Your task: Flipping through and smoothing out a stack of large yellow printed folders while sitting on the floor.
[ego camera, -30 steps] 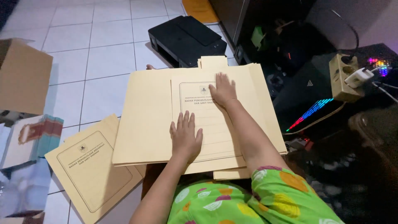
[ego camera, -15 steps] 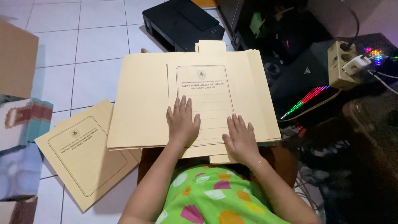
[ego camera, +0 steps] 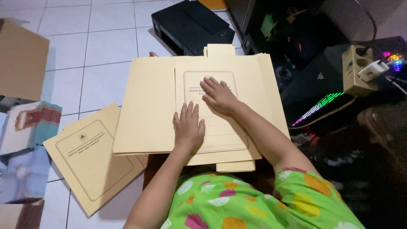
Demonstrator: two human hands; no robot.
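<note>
A stack of cream paper folders (ego camera: 144, 110) lies unfolded in front of me, its printed front panel facing up. My left hand (ego camera: 188, 127) rests flat on the lower part of that panel, fingers spread. My right hand (ego camera: 218, 95) presses flat on the panel's upper part, just above and to the right of the left hand. Neither hand grips anything. Another cream folder (ego camera: 89, 157) with a printed frame lies on the tiled floor to the left, partly under the stack.
A black printer (ego camera: 190, 25) sits on the floor beyond the folders. A brown cardboard box (ego camera: 21, 59) and a stack of packaged goods (ego camera: 29, 125) are at the left. At the right are a beige power strip (ego camera: 356, 70), cables and a lit keyboard edge (ego camera: 318, 108).
My right hand slid from the panel's top down to its lower right, then back up to the upper middle. My left hand stayed flat on the panel.
</note>
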